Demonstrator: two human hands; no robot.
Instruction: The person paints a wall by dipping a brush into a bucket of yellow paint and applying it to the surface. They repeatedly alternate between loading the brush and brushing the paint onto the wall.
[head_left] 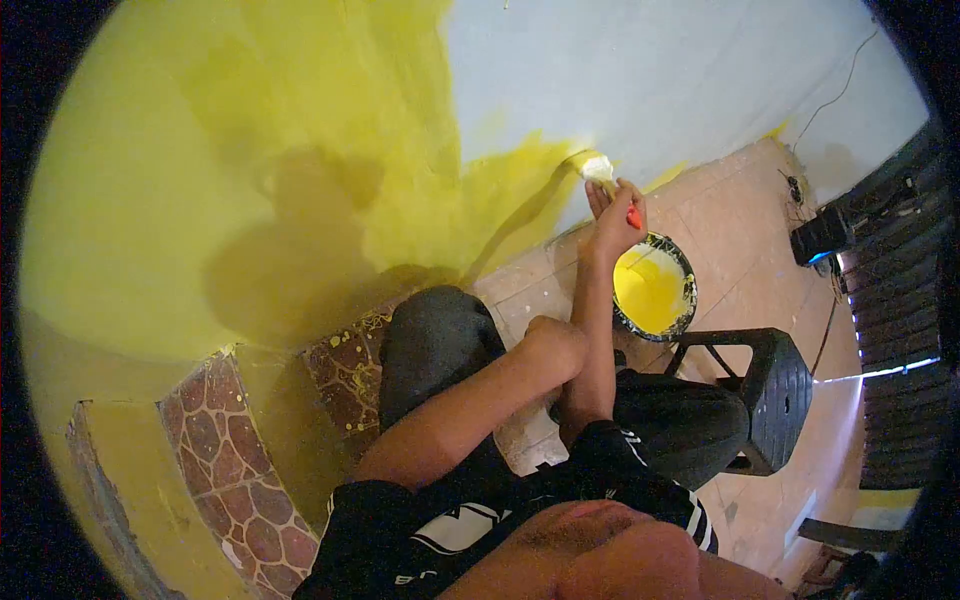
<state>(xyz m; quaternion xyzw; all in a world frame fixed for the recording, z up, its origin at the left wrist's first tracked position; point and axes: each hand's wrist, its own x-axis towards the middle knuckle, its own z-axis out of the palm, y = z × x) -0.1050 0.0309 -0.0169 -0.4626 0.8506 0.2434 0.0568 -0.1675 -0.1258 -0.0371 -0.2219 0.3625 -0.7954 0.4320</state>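
My right hand (622, 215) is closed around a paintbrush (598, 170) with pale bristles and a red handle end. Its bristles are against the wall, at the edge of a yellow painted patch (525, 170). Just below that hand, a black-rimmed bucket (690, 300) holds yellow paint (648, 290). My left arm crosses in front of my body over my knee. At its end, my left hand (557, 342) is bent down beside my right forearm, with its fingers hidden.
Yellow covers the wall (330, 90) on the left; pale wall (640, 70) remains visible on the right. A black plastic stool (780, 400) stands on the tiled floor (740, 230). A black device (822, 236) with cables lies near a dark corrugated shutter (900, 300). Paint spots mark stone-patterned tiles (225, 440).
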